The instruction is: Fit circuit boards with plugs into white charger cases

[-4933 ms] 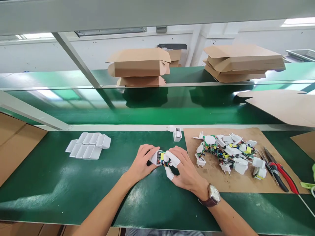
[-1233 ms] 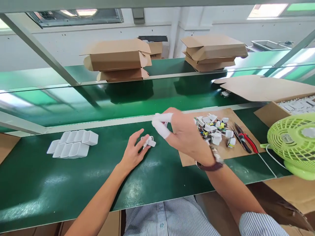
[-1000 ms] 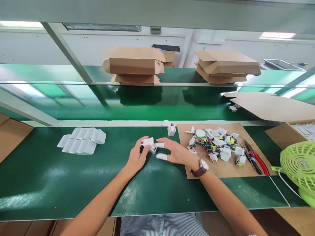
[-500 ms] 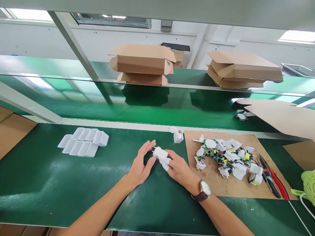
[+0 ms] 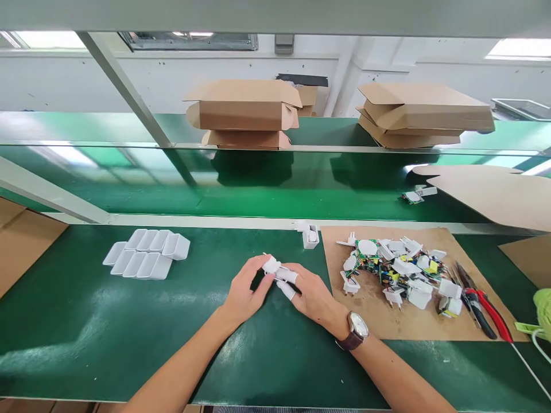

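Observation:
My left hand (image 5: 245, 289) and my right hand (image 5: 310, 293) meet over the green bench, both gripping a small white plug adapter (image 5: 272, 265) between their fingertips. White finger cots cover the thumb and forefinger of my right hand. A watch sits on my right wrist (image 5: 356, 330). To the right lies a brown cardboard sheet (image 5: 374, 310) bearing a pile of white plug parts and circuit boards (image 5: 398, 269). A single white housing (image 5: 310, 236) stands upright just beyond my hands.
Several empty white housings (image 5: 147, 253) are grouped at the left. Red-handled pliers (image 5: 484, 304) lie at the cardboard's right edge. A green conveyor belt (image 5: 258, 183) runs behind, with a loose part (image 5: 415, 195) on it. Folded cardboard boxes (image 5: 245, 115) sit on the far shelf. A green fan (image 5: 543, 304) shows at right.
My left hand has closed back onto the white adapter, joining my right hand on it. Earlier my right hand had reached up and come back to the bench.

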The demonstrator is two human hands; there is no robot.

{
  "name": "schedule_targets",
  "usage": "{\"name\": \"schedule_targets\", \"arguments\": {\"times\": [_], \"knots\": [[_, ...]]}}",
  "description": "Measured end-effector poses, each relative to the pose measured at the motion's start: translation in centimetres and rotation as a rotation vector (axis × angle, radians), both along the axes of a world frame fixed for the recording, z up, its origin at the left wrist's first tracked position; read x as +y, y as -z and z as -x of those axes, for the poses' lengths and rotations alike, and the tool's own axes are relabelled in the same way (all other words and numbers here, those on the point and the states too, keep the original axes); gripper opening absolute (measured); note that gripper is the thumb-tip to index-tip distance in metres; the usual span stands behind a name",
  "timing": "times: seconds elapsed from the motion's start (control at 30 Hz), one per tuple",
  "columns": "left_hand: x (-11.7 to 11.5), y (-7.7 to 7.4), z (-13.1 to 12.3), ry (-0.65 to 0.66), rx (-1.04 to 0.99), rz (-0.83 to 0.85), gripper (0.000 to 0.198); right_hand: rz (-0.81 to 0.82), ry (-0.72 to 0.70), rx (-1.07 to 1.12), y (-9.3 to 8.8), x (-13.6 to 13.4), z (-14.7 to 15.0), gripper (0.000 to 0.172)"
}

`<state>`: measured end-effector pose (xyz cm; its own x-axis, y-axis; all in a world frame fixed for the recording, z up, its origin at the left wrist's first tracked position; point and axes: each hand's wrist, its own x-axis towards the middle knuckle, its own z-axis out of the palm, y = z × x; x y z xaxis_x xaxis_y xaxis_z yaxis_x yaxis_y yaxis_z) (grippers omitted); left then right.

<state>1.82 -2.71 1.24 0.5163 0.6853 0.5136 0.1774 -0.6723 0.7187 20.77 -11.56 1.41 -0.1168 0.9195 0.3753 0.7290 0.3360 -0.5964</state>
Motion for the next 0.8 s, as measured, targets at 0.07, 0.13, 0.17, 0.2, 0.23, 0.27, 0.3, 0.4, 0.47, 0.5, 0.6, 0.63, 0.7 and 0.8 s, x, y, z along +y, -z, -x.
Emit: {"name": "schedule_targets", "arguments": {"times": [0.07,0.13,0.17,0.2,0.23,0.27,0.3,0.4,0.47,0.5,0.6,0.63,0.7,0.8], "knots": [[-0.07,0.26,0.13,-0.019,-0.007,0.139,0.029,-0.037,0.01,0.015,-0.06,0.07,0.07,0.032],[-0.08,0.48,0.29,-0.018,-0.017,0.221,0.027,-0.062,-0.007,-0.012,-0.17,0.09,0.09,0.032],[-0.07,0.54,0.34,-0.017,-0.025,0.237,0.027,-0.064,-0.011,-0.031,-0.24,0.06,0.11,0.032],[-0.06,0.55,0.36,-0.016,-0.032,0.246,0.027,-0.058,-0.002,-0.048,-0.31,0.03,0.15,0.033],[-0.04,0.51,0.35,-0.016,-0.039,0.249,0.026,-0.048,0.007,-0.068,-0.38,0.0,0.2,0.034],[-0.02,0.44,0.32,-0.016,-0.046,0.252,0.026,-0.041,0.014,-0.095,-0.44,-0.04,0.25,0.034],[0.0,0.35,0.26,-0.013,-0.05,0.254,0.025,-0.038,0.015,-0.127,-0.5,-0.06,0.31,0.033],[0.02,0.11,0.1,-0.007,-0.071,0.246,0.023,-0.038,0.003,-0.187,-0.62,-0.04,0.41,0.029],[0.01,0.12,0.07,-0.004,-0.076,0.25,0.023,-0.049,0.017,-0.132,-0.63,0.01,0.36,0.028],[0.01,0.2,0.08,-0.005,-0.074,0.26,0.023,-0.059,0.021,-0.088,-0.6,0.03,0.3,0.028],[0.05,0.63,0.19,-0.012,-0.063,0.295,0.025,-0.084,-0.009,0.023,-0.34,0.1,0.11,0.029],[0.06,0.78,0.23,-0.015,-0.061,0.305,0.025,-0.072,-0.016,0.063,-0.22,0.15,0.09,0.028],[0.01,0.98,0.24,-0.009,-0.053,0.303,0.03,-0.009,0.011,0.207,0.0,0.31,0.18,0.025],[-0.33,0.96,-0.03,0.051,0.001,0.187,0.069,0.218,0.099,0.63,0.06,0.65,0.61,0.028]]}}
